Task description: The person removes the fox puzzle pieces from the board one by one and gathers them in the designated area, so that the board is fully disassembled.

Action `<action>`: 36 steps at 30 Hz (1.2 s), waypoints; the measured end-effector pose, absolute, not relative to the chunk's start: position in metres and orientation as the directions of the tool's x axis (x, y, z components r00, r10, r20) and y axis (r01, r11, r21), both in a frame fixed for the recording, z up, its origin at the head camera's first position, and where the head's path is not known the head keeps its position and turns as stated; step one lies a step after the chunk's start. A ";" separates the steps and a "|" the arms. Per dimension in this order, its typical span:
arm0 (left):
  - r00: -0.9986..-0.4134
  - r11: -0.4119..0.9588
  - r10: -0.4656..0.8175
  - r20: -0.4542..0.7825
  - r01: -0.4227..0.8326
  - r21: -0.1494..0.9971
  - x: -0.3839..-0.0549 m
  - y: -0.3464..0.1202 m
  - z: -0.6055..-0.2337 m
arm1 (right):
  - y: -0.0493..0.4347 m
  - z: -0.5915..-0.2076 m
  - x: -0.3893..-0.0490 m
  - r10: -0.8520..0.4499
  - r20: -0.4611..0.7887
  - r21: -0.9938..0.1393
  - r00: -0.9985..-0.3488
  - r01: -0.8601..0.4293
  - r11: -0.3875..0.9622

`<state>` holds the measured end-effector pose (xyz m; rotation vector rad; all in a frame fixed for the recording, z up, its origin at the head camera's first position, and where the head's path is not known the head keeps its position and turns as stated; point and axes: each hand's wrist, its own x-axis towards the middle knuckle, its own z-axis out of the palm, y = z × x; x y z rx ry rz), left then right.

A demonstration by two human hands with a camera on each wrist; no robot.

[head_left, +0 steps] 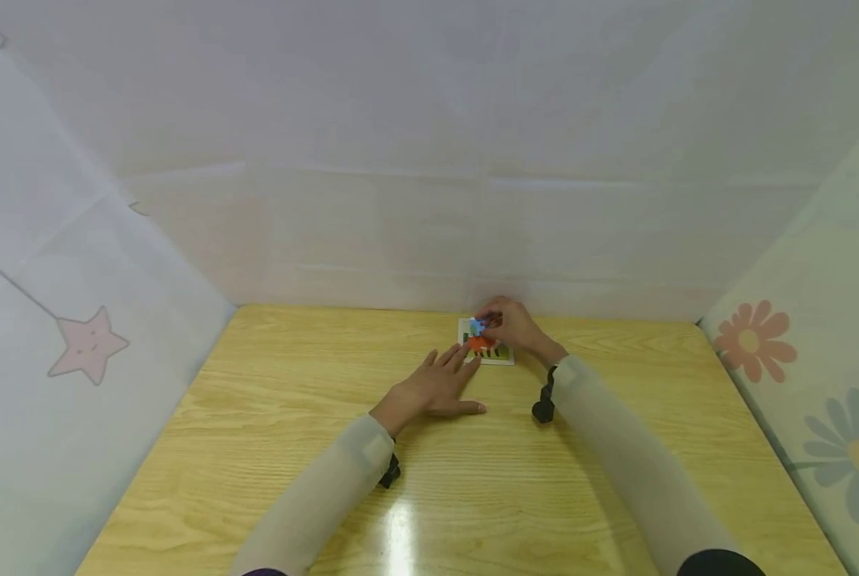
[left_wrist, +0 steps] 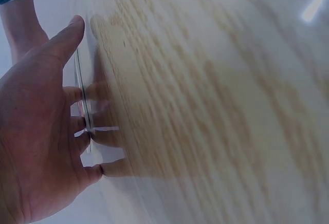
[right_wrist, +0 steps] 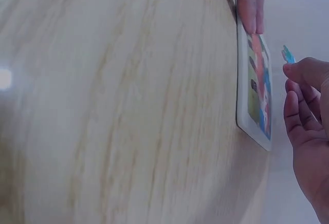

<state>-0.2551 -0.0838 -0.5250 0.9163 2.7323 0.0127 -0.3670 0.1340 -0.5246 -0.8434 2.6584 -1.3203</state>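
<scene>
A small white-framed picture board [head_left: 502, 362], with a red, green and blue picture, lies flat near the table's far edge. My left hand [head_left: 440, 389] is spread palm down, its fingertips touching the board's near left side. In the right wrist view those left fingers [right_wrist: 249, 3] press on one end of the board [right_wrist: 249, 126]. My right hand [head_left: 516, 327] is over the board's far part. Between thumb and fingers, the right hand [right_wrist: 311, 111] pinches a small blue-green piece, probably a puzzle piece [right_wrist: 288, 54], held just above the board. Its full outline is hidden by the fingers.
The wooden table [head_left: 271, 400] extends around both arms. A pale cloth wall [head_left: 372, 240] rises right behind the board, with side panels bearing a pink star [head_left: 89, 346] and flowers [head_left: 756, 342]. Light glares off the table's front.
</scene>
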 end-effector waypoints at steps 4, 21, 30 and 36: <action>-0.766 0.798 0.599 -0.235 0.595 0.095 -0.255 -0.085 -0.525 | 0.138 -0.521 -0.364 -0.511 0.226 -0.731 -0.829 -0.491 0.474; -0.774 0.807 0.586 -0.241 0.584 0.088 -0.256 -0.088 -0.522 | 0.170 -0.517 -0.362 -0.507 0.230 -0.710 -0.830 -0.500 0.497; -0.774 0.808 0.586 -0.240 0.582 0.093 -0.254 -0.089 -0.520 | 0.185 -0.520 -0.358 -0.493 0.233 -0.723 -0.838 -0.489 0.488; -0.774 0.805 0.591 -0.230 0.585 0.098 -0.252 -0.089 -0.523 | 0.197 -0.522 -0.353 -0.479 0.212 -0.732 -0.852 -0.463 0.500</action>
